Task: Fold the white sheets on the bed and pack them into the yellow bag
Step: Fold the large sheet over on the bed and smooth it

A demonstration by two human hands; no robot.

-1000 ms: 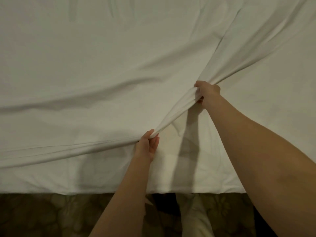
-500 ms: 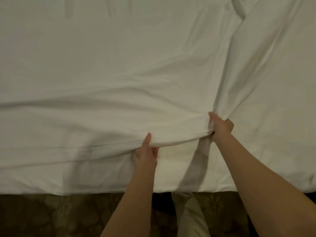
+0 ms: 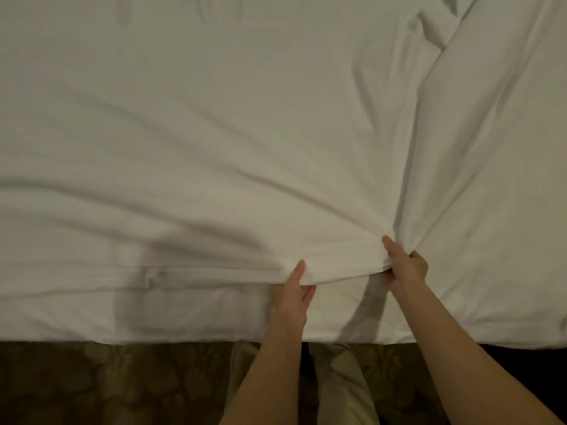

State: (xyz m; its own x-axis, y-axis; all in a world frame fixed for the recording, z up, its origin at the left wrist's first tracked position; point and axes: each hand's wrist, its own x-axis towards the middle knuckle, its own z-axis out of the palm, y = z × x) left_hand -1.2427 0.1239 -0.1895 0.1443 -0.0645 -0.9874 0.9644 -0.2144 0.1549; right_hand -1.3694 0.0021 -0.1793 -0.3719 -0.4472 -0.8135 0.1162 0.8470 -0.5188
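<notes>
On the bed, two hands, left hand [image 3: 291,297] and right hand [image 3: 405,266], pinch one white sheet [image 3: 245,148].

The white sheet [image 3: 214,133] runs past the top, left and right edges of the view, so its full extent cannot be told. The bed [image 3: 184,320] under the sheet is wholly covered; only its draped near side shows. At the sheet's near hem, the fingers of the left hand [image 3: 290,297] go under the fold and are hidden; only the thumb lies on top. The right hand [image 3: 405,266], just beside it on the hem, has its fingertips buried in bunched cloth. Both forearms are cut off by the bottom edge. Below the sheet, the patterned floor [image 3: 107,384] is dim and blurred, and the trouser legs [image 3: 340,391] end at the bottom edge.
</notes>
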